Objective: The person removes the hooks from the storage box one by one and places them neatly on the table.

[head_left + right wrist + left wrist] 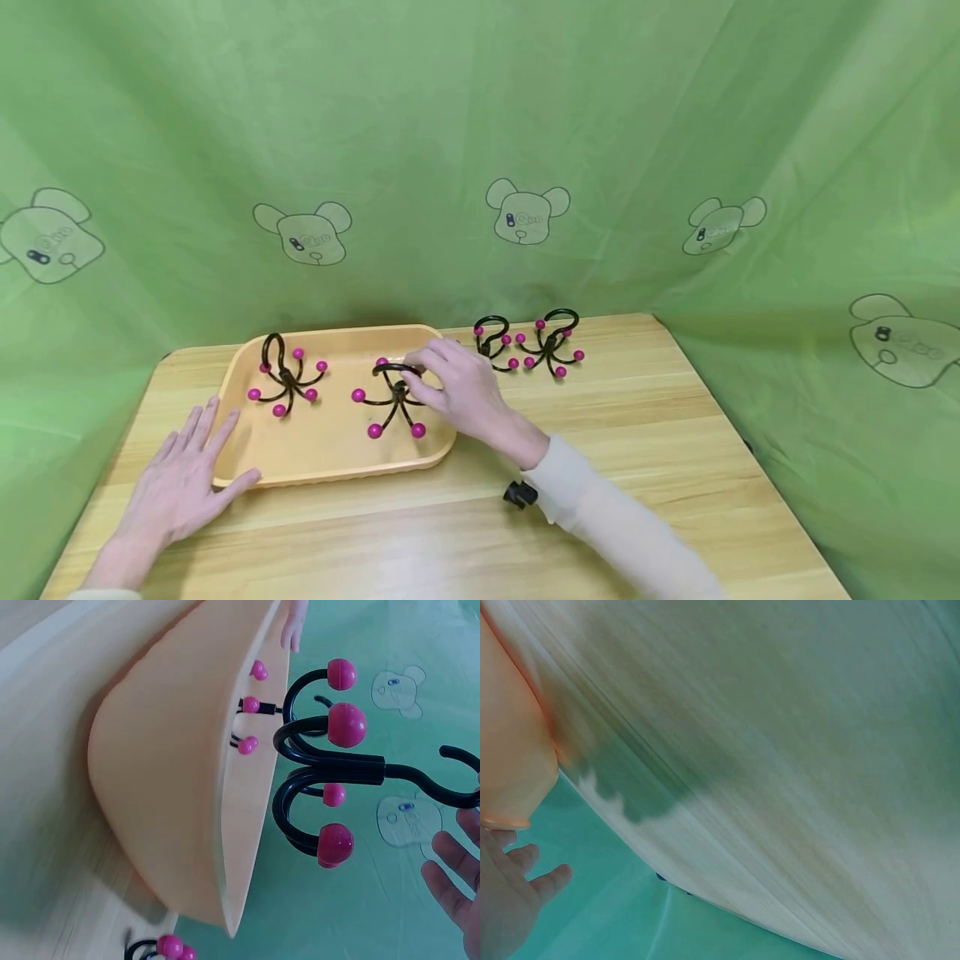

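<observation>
Right hand (461, 392): we see the thumb and fingers pinching the curved hook of a black rack (398, 392). Left hand (176, 492): fingers straight and spread, laid against the left rim of the tray (330, 477).

The gripped rack is over the right half of the tray. Its body is glossy, round, metal-looking rod; slim arms fan from a short shaft, each ending in a smooth magenta ball. The tray is smooth, peach-coloured and plastic-looking, with rounded corners.

We read the long axis as near vertical: hook uppermost, arms below, their balled tips curling upward.

A second rack (287, 380) stands in the tray's left half. Two more, the outer rack (551, 343) and the inner rack (487, 348), stand on the wood-grained table (600, 450), before a creased green curtain (420, 125).

In the head view, the right hand covers part of the gripped hook and part of the inner rack. The right wrist view crops the pinching fingers. We cannot tell whether the gripped rack touches the tray floor.
</observation>
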Demonstrator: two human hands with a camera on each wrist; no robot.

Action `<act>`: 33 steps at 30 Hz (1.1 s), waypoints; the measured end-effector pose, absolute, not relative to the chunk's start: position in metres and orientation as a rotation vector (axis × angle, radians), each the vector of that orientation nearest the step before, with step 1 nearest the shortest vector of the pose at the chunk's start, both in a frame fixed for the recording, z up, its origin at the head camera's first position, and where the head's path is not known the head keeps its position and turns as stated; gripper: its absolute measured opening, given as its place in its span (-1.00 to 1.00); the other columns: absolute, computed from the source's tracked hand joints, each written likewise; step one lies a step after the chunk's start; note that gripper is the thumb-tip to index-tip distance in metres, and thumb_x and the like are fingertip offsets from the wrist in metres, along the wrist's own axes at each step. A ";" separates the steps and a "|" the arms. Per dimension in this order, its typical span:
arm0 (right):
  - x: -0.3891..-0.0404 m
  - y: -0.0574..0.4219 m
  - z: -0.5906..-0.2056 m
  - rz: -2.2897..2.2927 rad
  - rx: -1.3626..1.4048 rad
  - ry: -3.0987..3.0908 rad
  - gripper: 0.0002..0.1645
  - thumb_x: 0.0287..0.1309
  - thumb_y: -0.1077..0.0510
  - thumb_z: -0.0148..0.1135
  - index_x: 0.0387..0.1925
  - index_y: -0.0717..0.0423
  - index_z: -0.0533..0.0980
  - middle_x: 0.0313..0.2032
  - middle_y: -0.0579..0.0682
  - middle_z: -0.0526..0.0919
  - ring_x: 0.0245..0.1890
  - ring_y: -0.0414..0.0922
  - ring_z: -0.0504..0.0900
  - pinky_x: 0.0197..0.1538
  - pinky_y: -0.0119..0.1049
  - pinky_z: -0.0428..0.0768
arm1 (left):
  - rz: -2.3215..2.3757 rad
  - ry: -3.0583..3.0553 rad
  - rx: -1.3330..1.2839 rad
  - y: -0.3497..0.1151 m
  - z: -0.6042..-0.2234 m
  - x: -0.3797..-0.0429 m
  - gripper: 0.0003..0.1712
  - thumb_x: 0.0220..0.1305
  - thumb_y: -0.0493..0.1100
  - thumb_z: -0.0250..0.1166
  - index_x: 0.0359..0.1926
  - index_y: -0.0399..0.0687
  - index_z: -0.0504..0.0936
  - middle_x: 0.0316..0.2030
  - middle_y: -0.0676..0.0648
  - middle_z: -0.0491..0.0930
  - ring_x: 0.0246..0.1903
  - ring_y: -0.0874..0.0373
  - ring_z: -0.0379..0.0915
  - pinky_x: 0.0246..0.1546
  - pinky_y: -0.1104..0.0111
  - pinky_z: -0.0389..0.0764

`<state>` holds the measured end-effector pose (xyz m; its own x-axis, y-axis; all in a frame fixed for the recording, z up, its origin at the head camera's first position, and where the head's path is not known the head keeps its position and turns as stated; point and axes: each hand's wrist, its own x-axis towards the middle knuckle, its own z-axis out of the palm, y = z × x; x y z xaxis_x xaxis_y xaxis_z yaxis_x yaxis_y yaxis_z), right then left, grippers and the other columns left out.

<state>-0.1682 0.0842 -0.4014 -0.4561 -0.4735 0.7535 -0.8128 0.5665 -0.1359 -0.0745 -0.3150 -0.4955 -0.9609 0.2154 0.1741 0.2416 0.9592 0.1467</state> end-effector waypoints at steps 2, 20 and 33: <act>-0.168 0.091 -0.399 0.670 1.016 -2.121 -0.90 0.28 0.07 0.40 -0.23 0.00 0.70 -0.36 -0.12 0.73 -0.38 -0.22 0.66 -0.43 -0.56 0.53 | -0.253 -2.951 -0.347 -0.315 -0.496 -0.075 0.15 0.37 0.42 0.23 0.69 -0.11 0.04 0.71 -0.29 -0.29 0.68 -0.35 -0.22 0.46 -0.38 0.23; -0.163 0.139 -0.396 0.686 0.976 -2.158 -0.77 0.40 0.00 0.27 -0.24 0.04 0.70 -0.34 -0.06 0.73 -0.41 -0.17 0.60 -0.43 -0.41 0.56 | -0.238 -2.945 -0.351 -0.316 -0.495 -0.075 0.15 0.36 0.43 0.23 0.68 -0.14 0.06 0.71 -0.30 -0.28 0.69 -0.34 -0.24 0.46 -0.38 0.23; -0.163 0.170 -0.396 0.668 0.958 -2.135 -0.73 0.41 -0.04 0.27 -0.25 0.07 0.69 -0.35 -0.03 0.74 -0.40 -0.12 0.66 -0.41 -0.32 0.65 | -0.253 -2.940 -0.350 -0.316 -0.495 -0.075 0.15 0.37 0.42 0.23 0.68 -0.14 0.05 0.71 -0.28 -0.29 0.69 -0.34 -0.23 0.46 -0.38 0.24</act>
<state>-0.1630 0.1695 -0.3958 -0.4868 -0.4293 0.7608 -0.7863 0.5947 -0.1676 -0.0753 -0.3163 -0.4952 -0.9581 0.2172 0.1868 0.2459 0.9580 0.1474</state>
